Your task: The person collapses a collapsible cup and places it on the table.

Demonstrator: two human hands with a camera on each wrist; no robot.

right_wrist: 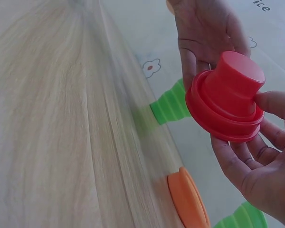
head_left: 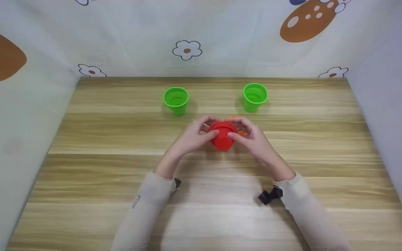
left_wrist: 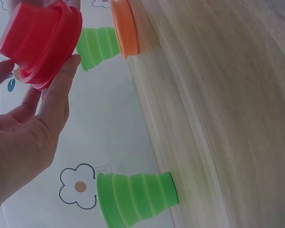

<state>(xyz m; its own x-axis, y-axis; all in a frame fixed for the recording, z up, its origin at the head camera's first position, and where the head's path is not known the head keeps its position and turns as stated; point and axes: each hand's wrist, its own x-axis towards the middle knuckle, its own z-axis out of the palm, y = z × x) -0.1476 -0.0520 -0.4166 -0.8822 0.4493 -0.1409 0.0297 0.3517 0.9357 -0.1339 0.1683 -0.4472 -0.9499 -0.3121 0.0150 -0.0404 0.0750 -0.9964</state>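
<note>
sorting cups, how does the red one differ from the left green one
The left hand and right hand hold the red cup; the left green cup stands on the table. The red cup's narrow end points upward; the green cup's mouth does. The red cup looks partly folded, the green cup extended. Both taper.

Your left hand pinches the red stepped cup between thumb and fingers, its narrow end toward the left edge and its wide rim toward the bench, which runs slantwise down the right. Beyond it, a ribbed green cup is partly hidden, with an orange piece near it on the bench. Lower down, you see another green cup beside a flower printed on the pale backdrop.
</note>
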